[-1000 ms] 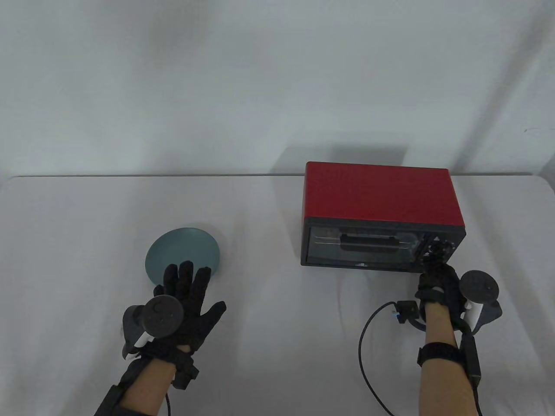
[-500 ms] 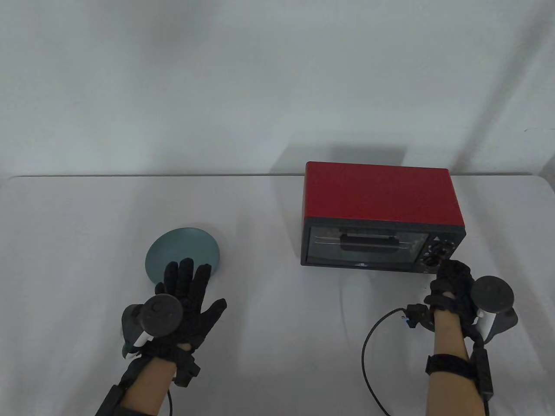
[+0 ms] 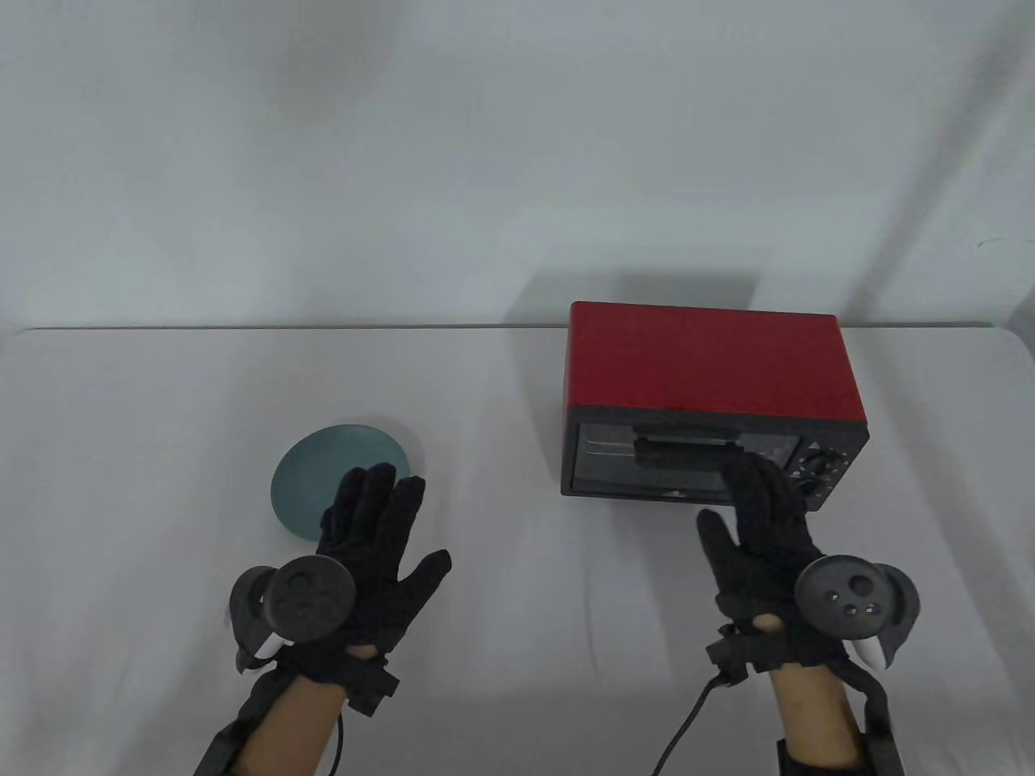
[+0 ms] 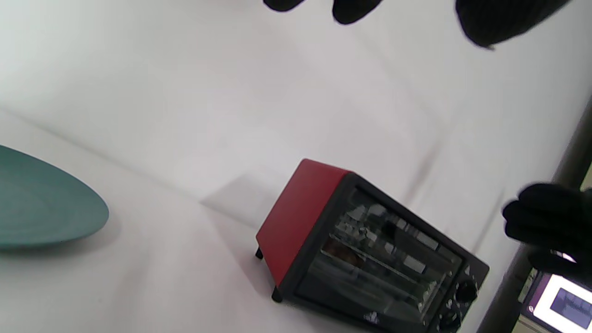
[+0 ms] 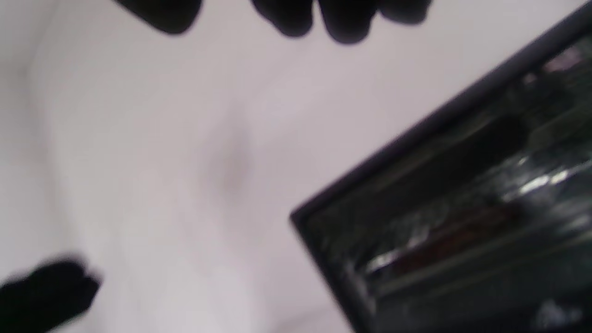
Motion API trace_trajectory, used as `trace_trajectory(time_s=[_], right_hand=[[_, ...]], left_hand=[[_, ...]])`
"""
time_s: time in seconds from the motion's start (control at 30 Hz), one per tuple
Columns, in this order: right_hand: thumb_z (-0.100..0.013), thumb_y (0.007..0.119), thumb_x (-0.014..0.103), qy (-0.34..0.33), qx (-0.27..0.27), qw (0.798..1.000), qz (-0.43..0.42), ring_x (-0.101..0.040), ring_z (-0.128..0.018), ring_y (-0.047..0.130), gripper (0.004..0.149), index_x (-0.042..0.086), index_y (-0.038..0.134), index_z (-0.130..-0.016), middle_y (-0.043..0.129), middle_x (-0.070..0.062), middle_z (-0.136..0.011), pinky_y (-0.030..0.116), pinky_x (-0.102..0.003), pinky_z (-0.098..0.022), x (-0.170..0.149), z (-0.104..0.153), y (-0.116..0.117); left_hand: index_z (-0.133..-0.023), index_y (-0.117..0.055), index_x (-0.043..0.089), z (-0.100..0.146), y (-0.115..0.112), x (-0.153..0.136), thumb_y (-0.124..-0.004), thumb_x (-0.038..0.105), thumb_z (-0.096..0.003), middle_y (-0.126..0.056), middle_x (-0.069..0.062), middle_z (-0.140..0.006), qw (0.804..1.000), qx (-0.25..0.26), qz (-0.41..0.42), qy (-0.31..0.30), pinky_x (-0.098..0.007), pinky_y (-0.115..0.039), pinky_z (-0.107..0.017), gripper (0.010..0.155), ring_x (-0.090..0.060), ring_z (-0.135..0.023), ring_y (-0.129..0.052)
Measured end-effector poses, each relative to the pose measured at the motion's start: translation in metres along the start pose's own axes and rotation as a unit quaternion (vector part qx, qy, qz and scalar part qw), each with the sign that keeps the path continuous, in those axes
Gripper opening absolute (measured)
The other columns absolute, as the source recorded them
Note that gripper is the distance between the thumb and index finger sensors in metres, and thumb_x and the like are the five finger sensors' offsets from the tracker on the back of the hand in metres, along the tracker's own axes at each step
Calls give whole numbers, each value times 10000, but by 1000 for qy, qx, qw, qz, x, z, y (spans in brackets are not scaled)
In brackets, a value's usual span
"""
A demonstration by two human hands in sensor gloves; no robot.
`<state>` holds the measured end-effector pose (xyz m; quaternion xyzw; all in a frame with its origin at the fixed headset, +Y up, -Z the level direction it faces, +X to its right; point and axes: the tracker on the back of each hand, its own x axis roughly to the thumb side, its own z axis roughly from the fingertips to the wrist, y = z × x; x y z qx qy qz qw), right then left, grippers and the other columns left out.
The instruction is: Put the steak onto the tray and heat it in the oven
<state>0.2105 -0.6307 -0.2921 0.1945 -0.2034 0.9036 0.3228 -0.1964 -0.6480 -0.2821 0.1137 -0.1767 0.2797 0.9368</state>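
The steak cannot be made out behind the dark glass door of the closed red rectangular oven. Right hand fingers lie straight, covering the door's corner, contact unclear; left hand fingers, straight and slightly spread, empty, overlap the round teal plate.

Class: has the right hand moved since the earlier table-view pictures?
Yes. The right hand left the oven knobs, shifting left; fingers now straight over the door.

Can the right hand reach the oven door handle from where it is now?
Probably yes. The right hand is open, its fingers stretched over the oven front, close beside the door handle; nothing lies between.
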Motion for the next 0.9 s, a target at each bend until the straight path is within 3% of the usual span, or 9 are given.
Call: trace_trajectory(time_s=[0.17,0.27,0.5,0.9], right_hand=[[-556,636,524,-25,129,990,58,-546,-1044,264,741,84,405,-1105,362,-290,-1151,237,-792,-586,-1,8,52],[-552,634,536,-32,154,983,93,-539,-1043,223,763,101,350,-1111,318,-281,-1155,225,-791,-584,-5,10,61],[-551,620,556,-34,176,977,114,-533,-1038,171,781,116,303,-1114,253,-274,-1156,203,-792,-578,-8,14,67],[-551,633,532,-30,188,978,89,-545,-1036,200,766,105,331,-1109,282,-282,-1151,215,-798,-574,-9,14,74]], left_hand=[[-1143,-388,337,3,-25,-7,-614,766,-498,-317,-77,-1230,999,-40,-28,-6,-722,-370,-725,807,-405,-1156,-238],[-1147,-355,351,3,-30,-7,-607,790,-489,-258,-68,-1235,997,-50,-54,-22,-726,-318,-723,830,-396,-1154,-171],[-1150,-243,383,5,-38,-11,-568,848,-476,-98,-48,-1228,993,-93,-71,-16,-730,-220,-715,881,-381,-1128,-17],[-1148,-233,380,7,-41,-12,-566,842,-477,-77,-43,-1221,991,-101,-88,-4,-726,-206,-714,880,-371,-1118,6]])
